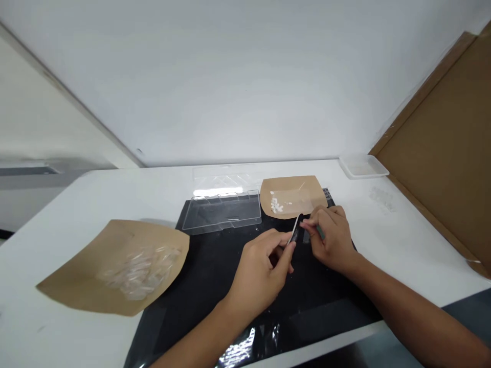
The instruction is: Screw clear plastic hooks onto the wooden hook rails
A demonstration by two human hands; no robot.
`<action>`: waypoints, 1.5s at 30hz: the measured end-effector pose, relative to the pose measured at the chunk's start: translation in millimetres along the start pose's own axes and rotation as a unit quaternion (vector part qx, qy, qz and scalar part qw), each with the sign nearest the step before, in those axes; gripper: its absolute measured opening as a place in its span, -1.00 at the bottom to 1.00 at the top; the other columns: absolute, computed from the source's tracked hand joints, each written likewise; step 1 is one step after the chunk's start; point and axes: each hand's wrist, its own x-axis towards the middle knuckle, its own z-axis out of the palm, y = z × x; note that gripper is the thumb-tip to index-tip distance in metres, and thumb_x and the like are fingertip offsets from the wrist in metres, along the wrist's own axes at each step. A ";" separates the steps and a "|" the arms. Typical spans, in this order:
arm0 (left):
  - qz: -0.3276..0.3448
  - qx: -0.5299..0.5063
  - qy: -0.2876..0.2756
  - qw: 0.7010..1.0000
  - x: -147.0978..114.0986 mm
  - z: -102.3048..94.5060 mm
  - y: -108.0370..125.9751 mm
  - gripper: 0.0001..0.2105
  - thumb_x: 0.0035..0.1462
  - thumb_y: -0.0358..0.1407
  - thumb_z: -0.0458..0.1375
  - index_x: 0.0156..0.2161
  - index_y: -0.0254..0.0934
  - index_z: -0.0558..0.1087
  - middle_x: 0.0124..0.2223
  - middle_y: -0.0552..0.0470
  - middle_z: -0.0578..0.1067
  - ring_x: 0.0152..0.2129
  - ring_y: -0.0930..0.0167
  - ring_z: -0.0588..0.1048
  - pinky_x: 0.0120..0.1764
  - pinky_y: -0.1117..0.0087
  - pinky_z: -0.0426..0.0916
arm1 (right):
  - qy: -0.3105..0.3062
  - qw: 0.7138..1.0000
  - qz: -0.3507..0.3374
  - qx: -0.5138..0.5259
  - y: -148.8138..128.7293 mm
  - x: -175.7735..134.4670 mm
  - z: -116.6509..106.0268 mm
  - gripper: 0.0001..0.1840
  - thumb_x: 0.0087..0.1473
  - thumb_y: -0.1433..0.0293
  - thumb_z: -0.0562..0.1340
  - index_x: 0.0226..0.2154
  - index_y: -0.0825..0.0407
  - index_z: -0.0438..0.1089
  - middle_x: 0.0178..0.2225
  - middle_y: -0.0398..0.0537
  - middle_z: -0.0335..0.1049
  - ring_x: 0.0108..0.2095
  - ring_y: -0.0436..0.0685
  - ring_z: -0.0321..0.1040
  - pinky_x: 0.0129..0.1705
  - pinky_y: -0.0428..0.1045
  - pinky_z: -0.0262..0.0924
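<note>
My left hand (pixel 263 263) pinches a slim, curved black piece with a white edge (pixel 295 231) between thumb and fingers, over the black mat (pixel 215 276). At the upper end of that piece, my right hand (pixel 333 239) has its thumb and fingertips pressed together. Whatever lies between those fingertips is too small to make out. A bit of green shows beside the right palm. Just beyond the hands is a brown paper tray (pixel 320 189) with small white bits (pixel 275 206) at its left side.
To the left, a larger brown paper tray (pixel 95 240) carries a heap of clear plastic pieces (pixel 141 273). A clear plastic box (pixel 222 212) lies at the mat's back edge. A translucent tub (pixel 363 167) stands back right, beside a cardboard panel (pixel 441 153). A white wall (pixel 245 87) rises behind.
</note>
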 end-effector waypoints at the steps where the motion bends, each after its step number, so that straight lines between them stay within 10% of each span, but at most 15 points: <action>1: 0.000 -0.004 0.003 1.000 -0.1 -0.3 0.4 -0.81 0.38 -0.28 0.17 -0.12 -0.23 0.64 -0.44 0.09 0.51 -0.60 0.48 0.55 -0.49 0.48 0.43 | 0.008 1.000 0.007 0.000 -0.3 1.1 -0.2 -0.79 0.41 0.45 0.17 -0.32 -0.03 0.24 -0.41 -0.14 0.44 -0.42 0.08 0.36 -0.21 0.10 0.03; 15: 0.006 0.014 -0.006 1.000 1.4 -2.6 -4.1 -0.81 0.38 -0.29 0.17 -0.21 -0.24 0.64 -0.43 0.09 0.50 -0.63 0.52 0.53 -0.52 0.52 0.38 | -0.084 0.995 -0.056 -0.018 -6.3 4.0 -5.2 -0.72 0.41 0.44 0.12 -0.38 -0.03 0.18 -0.45 -0.16 0.38 -0.47 0.06 0.23 -0.21 0.08 -0.03; 45: 0.066 0.025 0.029 0.997 2.8 -4.5 -6.3 -0.81 0.38 -0.37 0.21 -0.04 -0.26 0.67 -0.40 0.11 0.50 -0.62 0.57 0.54 -0.52 0.59 0.39 | 0.000 0.999 -0.043 -0.027 -11.2 6.3 -5.8 -0.72 0.40 0.43 0.20 -0.39 -0.02 0.23 -0.46 -0.20 0.39 -0.49 0.03 0.20 -0.22 0.10 -0.07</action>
